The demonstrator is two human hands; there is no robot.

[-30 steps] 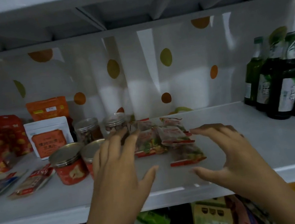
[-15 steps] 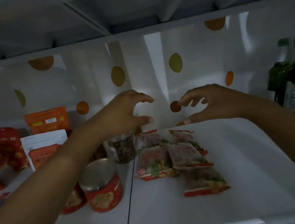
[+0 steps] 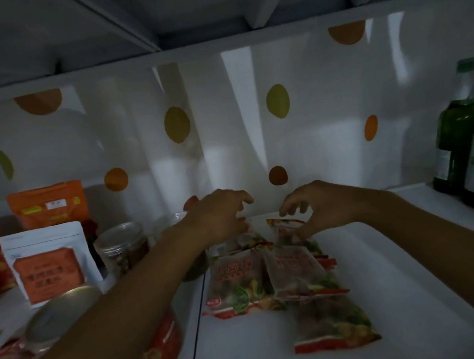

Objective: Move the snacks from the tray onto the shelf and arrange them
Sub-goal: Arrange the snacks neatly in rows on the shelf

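The shelf [image 3: 396,278] has bare room on its right half, from the snack packets [image 3: 274,280] across to the green bottles [image 3: 470,161] standing at the far right edge. The left half is crowded: a red tin [image 3: 159,351] just beside the seam in the boards, a clear jar [image 3: 124,250] behind it and a white pouch [image 3: 49,263] further left. A dotted curtain [image 3: 221,120] closes the back and the board above [image 3: 204,1] hangs low overhead. The packets lie flat in an overlapping cluster just right of the seam, running from near the curtain toward the front edge (clear film, red bands at the ends, mixed green and yellow pieces inside). The left hand [image 3: 219,215] is curled over the far left packet; I cannot tell whether its grip is closed on anything. The right hand [image 3: 325,206] curls at the far right packet's red edge, fingers above and thumb below, though whether that grip is clamped I cannot tell in this dim light.
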